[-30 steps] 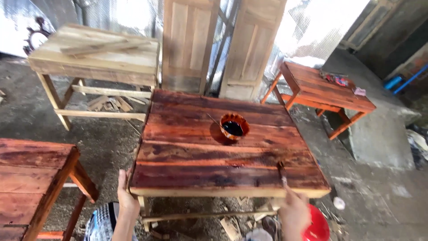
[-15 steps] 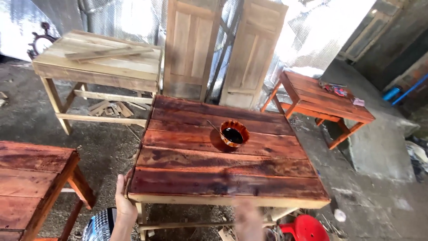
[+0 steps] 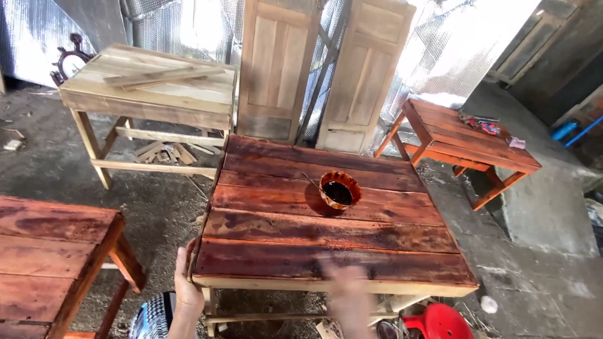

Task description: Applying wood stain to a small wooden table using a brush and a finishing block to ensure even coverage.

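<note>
1. The near left corner of the red-stained table (image 3: 326, 235) is gripped by the left hand (image 3: 187, 292), with the fingers curled around its edge.
2. The right hand (image 3: 347, 298) is seen over the table's near edge. It is badly blurred, so it cannot be told whether its fingers are open or holding anything.
3. A bowl (image 3: 340, 189) of dark liquid is set on the table's middle.
4. A red stool (image 3: 440, 321) below the table's near right corner is cut off.
5. Two pale doors (image 3: 326, 69) are leaned behind the table.
</note>
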